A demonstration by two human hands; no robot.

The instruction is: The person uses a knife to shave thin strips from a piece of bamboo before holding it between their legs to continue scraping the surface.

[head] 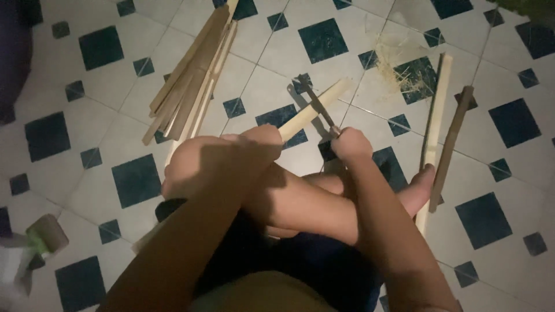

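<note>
Left hand (261, 138): closed around the near end of a pale bamboo strip (315, 107), which slanted up and away to the right above the tiled floor (115, 121). The hand rested over the person's raised knee (196, 167).

Right hand (350, 143): fisted on the handle of a dark-bladed knife (315, 104). The blade pointed up and to the left and lay across the strip near its middle, touching it. The two hands were near each other, apart, each clamped on its own item.

Person: seated on the floor, legs crossed, one bare foot (419, 188) extended to the right.

Bundle of split bamboo slats (191, 81): lay on the floor to the upper left, fanned loosely, well apart from the hands.

Long pale bamboo piece (436, 110) and darker stick (452, 144): lay side by side on the floor to the right, just beside the foot.

Heap of thin shavings (399, 69): scattered on the tiles at upper right, near the top of the pale piece.

Floor: white tiles with dark blue-green diamond insets. Lighting was dim.

Lower left corner: a small blurred object (43, 234), kind not discernible.
</note>
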